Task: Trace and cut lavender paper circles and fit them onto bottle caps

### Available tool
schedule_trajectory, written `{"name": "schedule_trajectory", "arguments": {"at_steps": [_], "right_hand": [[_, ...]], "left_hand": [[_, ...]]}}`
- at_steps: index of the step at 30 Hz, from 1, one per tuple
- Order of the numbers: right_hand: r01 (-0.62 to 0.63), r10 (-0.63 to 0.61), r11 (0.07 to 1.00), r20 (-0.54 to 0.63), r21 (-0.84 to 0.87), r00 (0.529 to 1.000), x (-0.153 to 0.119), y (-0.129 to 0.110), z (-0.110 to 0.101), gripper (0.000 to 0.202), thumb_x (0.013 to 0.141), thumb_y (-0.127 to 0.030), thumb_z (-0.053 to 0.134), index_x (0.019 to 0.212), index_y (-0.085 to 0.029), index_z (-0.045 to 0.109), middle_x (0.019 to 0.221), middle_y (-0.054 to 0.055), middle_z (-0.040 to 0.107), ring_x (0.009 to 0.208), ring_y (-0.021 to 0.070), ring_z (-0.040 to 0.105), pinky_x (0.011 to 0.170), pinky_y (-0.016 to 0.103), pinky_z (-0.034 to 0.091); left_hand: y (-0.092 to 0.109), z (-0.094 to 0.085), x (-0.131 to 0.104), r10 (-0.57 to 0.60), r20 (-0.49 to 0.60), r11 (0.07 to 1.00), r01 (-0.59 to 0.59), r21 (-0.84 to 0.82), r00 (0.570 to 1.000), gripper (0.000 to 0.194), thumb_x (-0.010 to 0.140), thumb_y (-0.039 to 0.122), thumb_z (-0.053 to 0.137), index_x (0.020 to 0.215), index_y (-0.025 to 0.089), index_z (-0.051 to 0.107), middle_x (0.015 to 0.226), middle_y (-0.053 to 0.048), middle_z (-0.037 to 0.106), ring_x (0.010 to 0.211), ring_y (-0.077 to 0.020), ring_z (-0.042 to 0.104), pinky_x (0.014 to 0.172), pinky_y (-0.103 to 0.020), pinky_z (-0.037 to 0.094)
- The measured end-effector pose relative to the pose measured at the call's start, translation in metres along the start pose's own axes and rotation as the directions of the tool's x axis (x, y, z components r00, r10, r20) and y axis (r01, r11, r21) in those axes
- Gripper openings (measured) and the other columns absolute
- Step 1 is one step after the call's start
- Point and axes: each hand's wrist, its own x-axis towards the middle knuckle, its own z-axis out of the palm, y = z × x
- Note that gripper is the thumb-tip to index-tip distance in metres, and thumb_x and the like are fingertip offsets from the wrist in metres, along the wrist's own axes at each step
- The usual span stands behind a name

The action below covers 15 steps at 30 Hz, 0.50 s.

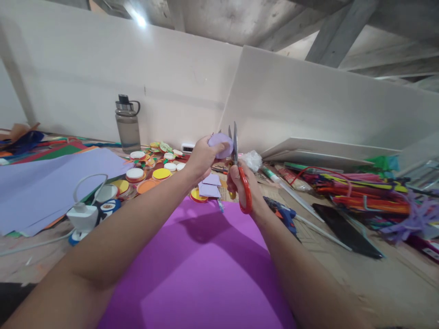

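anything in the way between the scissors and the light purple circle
Nothing visible: the blades of the red-handled scissors, held in the right hand, are right by the near-side edge of the light purple circle. The left hand grips it, its thumb lying across the face.

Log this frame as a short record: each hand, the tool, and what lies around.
left hand: holds round lilac paper
right hand: grips red-handled scissors
blades: parted, pointing up, beside the paper's edge
below the hands: purple sheet; small lilac pieces near its far edge
left side: large lilac sheets, white plug, upright water bottle
right side: colourful bundles
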Motion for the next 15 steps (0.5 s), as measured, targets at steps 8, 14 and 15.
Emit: {"name": "schedule_trajectory", "arguments": {"at_steps": [8,14,15], "right_hand": [[-0.004,0.004,0.999,0.001,0.036,1.000,-0.001,-0.005,0.003,0.054,0.079,-0.076,0.060,0.086,-0.024,0.048,0.058,-0.007,0.040,0.045,0.0081,0.035,0.039,0.021,0.031],[-0.018,0.017,0.997,0.011,0.071,1.000,-0.002,-0.006,0.004,0.051,0.080,-0.071,0.063,0.084,-0.024,0.045,0.060,-0.007,0.039,0.046,0.0074,0.035,0.039,0.020,0.031],[-0.024,0.024,0.997,0.010,0.072,1.000,-0.002,-0.005,0.004,0.050,0.081,-0.071,0.063,0.083,-0.024,0.045,0.061,-0.007,0.040,0.046,0.0072,0.035,0.038,0.020,0.031]], "left_hand": [[-0.001,-0.004,0.003,0.004,0.009,0.999,-0.004,0.033,1.000,0.022,0.065,0.017,0.078,0.082,0.015,0.064,0.073,-0.002,0.064,0.063,-0.0123,0.058,0.058,-0.023,0.047],[-0.001,-0.010,0.006,-0.001,0.034,0.999,0.000,0.032,0.999,0.024,0.064,0.017,0.079,0.083,0.014,0.065,0.075,-0.003,0.065,0.065,-0.0124,0.059,0.062,-0.025,0.051],[0.000,-0.011,0.006,-0.009,0.039,0.999,0.007,0.037,0.999,0.024,0.064,0.017,0.079,0.084,0.014,0.065,0.075,-0.003,0.065,0.065,-0.0123,0.059,0.062,-0.025,0.051]]}}
